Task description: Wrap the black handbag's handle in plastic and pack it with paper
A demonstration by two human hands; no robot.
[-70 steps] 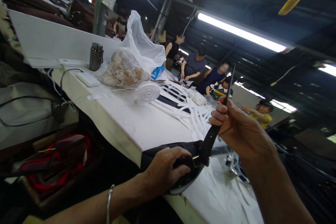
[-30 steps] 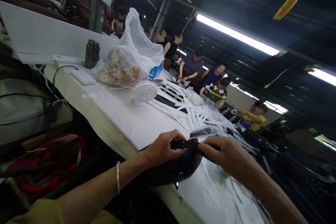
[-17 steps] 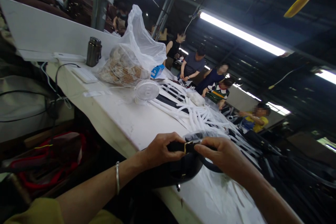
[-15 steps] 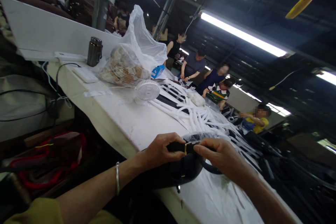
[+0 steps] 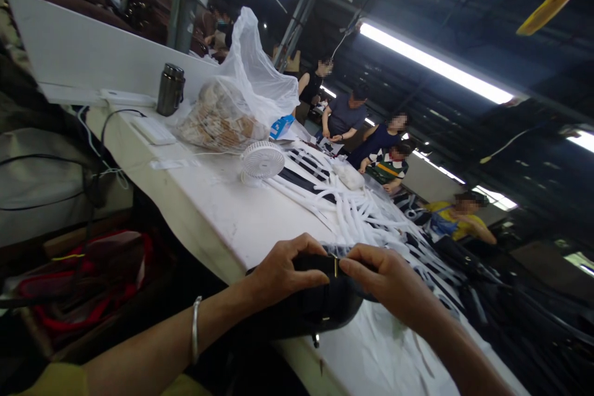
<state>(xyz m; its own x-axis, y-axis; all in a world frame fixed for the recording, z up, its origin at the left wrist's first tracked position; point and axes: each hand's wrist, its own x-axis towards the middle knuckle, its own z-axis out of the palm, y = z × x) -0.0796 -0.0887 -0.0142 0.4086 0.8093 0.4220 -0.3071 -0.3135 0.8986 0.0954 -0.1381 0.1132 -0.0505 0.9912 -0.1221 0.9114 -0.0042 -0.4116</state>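
Note:
A black bag [image 5: 334,309], glossy and rounded, rests at the near edge of the table in front of me. Its black strap [image 5: 312,263] carries a gold-coloured metal buckle [image 5: 336,266]. Thumb and fingers of my left hand [image 5: 288,269] grip the strap to the left of this buckle. On the buckle's right side, my right hand [image 5: 385,269] pinches the strap close to the metal, its fingertips partly hiding the strap there. Another gold-coloured fitting shows lower on the bag's side.
White padded tubes [image 5: 348,207] and dark strips spread over the white table [image 5: 208,210]. A small white fan [image 5: 262,161], a filled plastic bag [image 5: 227,114] and a dark bottle [image 5: 170,90] stand farther left. Several people work beyond. Red material [image 5: 88,281] lies below left.
The buckle has shifted slightly right, and my right fingers sit closer against it. My left thumb has straightened along the strap. A far co-worker in yellow has raised an arm.

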